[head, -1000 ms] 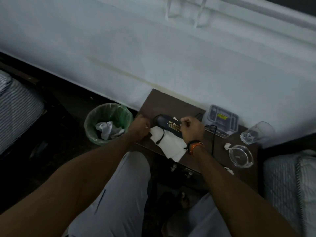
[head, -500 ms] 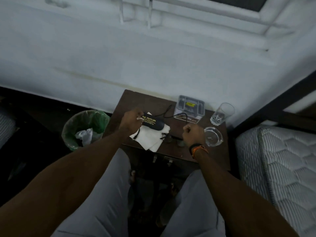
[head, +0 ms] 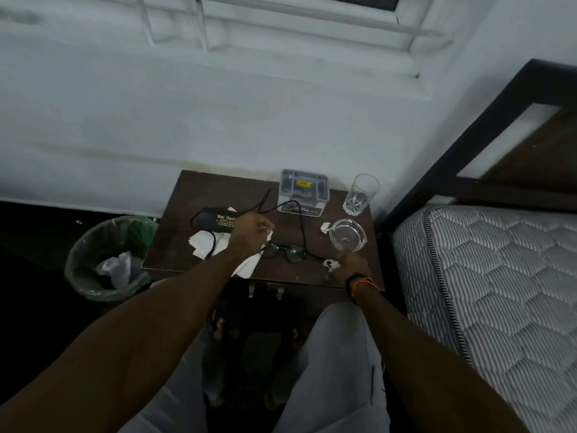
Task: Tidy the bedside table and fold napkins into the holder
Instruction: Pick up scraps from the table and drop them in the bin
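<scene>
A dark wooden bedside table [head: 187, 195] stands against the wall. White napkins [head: 203, 243] lie on it under a black glasses case [head: 215, 218]. My left hand [head: 249, 234] is curled over the napkins' right side, and a white napkin corner shows at its fingertips. My right hand [head: 348, 264] pinches a small crumpled tissue [head: 331, 264] at the table's front right. Another tissue scrap [head: 325, 227] lies beside the glass ashtray [head: 348, 235]. A clear plastic holder [head: 304, 190] stands at the back.
Eyeglasses [head: 285, 251] and a black cable [head: 300, 226] lie mid-table. A drinking glass [head: 360, 193] stands at the back right corner. A green-lined bin [head: 109, 257] with paper inside is on the floor to the left. A mattress [head: 487, 276] borders the right.
My left hand moved right, off the case's left end and onto the napkins. My right hand dropped from the case to the front right edge and took hold of a tissue scrap.
</scene>
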A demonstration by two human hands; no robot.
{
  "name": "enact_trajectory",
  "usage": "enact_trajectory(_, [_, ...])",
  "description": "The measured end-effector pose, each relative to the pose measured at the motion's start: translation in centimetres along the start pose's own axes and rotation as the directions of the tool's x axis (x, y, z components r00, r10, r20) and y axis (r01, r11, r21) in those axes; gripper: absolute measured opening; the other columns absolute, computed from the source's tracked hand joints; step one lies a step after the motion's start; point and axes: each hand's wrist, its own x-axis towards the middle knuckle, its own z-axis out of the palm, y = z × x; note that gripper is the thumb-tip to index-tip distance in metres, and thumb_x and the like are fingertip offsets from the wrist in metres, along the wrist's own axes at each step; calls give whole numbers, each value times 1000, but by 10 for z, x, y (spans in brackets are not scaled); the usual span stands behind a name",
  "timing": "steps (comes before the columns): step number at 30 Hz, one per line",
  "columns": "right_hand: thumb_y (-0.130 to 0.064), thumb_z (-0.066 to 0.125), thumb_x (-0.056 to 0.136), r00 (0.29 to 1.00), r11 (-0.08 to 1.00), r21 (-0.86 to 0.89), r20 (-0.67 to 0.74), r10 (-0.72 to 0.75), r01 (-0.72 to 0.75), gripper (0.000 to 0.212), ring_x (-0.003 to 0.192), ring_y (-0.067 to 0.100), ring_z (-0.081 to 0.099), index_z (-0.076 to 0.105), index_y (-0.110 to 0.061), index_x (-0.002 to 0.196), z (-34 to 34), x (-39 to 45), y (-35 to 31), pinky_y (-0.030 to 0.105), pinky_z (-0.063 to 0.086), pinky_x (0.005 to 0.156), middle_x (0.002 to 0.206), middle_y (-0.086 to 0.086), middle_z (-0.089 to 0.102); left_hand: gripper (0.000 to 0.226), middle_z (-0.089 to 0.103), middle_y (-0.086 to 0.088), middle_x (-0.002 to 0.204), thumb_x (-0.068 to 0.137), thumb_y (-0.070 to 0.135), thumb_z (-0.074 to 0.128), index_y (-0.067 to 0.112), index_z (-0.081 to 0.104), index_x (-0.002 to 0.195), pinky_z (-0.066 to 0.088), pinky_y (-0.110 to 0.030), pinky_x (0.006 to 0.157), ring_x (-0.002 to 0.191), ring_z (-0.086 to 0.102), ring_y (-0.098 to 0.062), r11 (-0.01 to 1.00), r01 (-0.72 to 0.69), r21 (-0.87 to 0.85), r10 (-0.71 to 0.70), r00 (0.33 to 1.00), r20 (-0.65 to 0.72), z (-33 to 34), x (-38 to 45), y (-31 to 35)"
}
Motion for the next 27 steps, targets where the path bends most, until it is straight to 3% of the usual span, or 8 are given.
enact_trajectory(3, [-33, 88, 64, 1000, 999, 50, -18, 10, -9, 69, 122, 25, 55, 61, -18, 125, 11, 6, 2, 28, 44, 96, 132, 9, 57, 15, 75, -11, 84, 79, -2, 64, 6, 76, 82, 59, -36, 73, 75, 68, -21, 999, 23, -36, -23, 1000, 21, 11, 1, 0])
enact_trajectory(5, [-36, 85, 66, 998, 997, 74, -67, 20, -15, 59, 119, 25, 56, 65, -20, 119, 18, 10, 1, 30, 45, 96, 129, 9, 58, 13, 75, -10, 81, 80, -1, 65, 7, 75, 81, 58, -33, 69, 68, 66, -17, 999, 29, -33, -27, 999, 40, 17, 3, 4])
enact_trajectory(9, [-32, 74, 80, 989, 996, 91, -143, 36, -24, 25, 110, 30, 62, 72, -16, 99, 18, 11, -4, 30, 49, 86, 115, 11, 66, 12, 76, -6, 89, 81, 2, 67, 8, 77, 83, 45, -19, 72, 80, 65, -12, 1000, -27, 7, 26, 994, 108, 29, 12, 15])
enact_trajectory(12, [-31, 74, 81, 983, 985, 153, -153, 99, -76, 24, 110, 33, 62, 72, -13, 98, 19, 16, 1, 33, 50, 87, 110, 12, 70, 11, 76, -6, 90, 80, 2, 66, 9, 75, 81, 52, -25, 76, 85, 68, -17, 997, -70, 37, 62, 981, 184, 42, 22, 23])
enact_trajectory(15, [-33, 74, 79, 963, 954, 282, -218, 161, -96, 20, 107, 34, 63, 75, -15, 90, 18, 14, 5, 33, 49, 86, 104, 10, 73, 9, 75, -8, 94, 83, 3, 66, 7, 73, 84, 47, -22, 77, 91, 68, -20, 991, -118, 69, 98, 967, 236, 53, 25, 32])
enact_trajectory(19, [-30, 72, 82, 929, 913, 397, -295, 224, -94, 14, 104, 35, 63, 76, -17, 86, 15, 14, 13, 34, 48, 84, 100, 10, 74, 18, 71, -7, 100, 84, 10, 68, 12, 70, 101, 50, -31, 84, 98, 65, -24, 988, -123, 94, 94, 958, 270, 76, 32, 41])
enact_trajectory(23, [-25, 73, 77, 920, 853, 519, -307, 245, -54, 7, 95, 29, 67, 72, -19, 79, 19, 14, 18, 26, 44, 77, 90, 5, 75, 39, 71, -11, 106, 84, 8, 65, 14, 63, 122, 51, -37, 90, 103, 64, -27, 983, -159, 92, 123, 941, 316, 91, 40, 52])
enact_trajectory(27, [-30, 75, 77, 924, 849, 528, -319, 209, -10, 11, 91, 25, 67, 66, -23, 76, 21, 15, 18, 24, 41, 73, 87, 2, 74, 57, 60, -13, 135, 84, 2, 61, 10, 51, 140, 40, -33, 103, 126, 54, -30, 959, -264, 103, 210, 907, 366, 104, 51, 56])
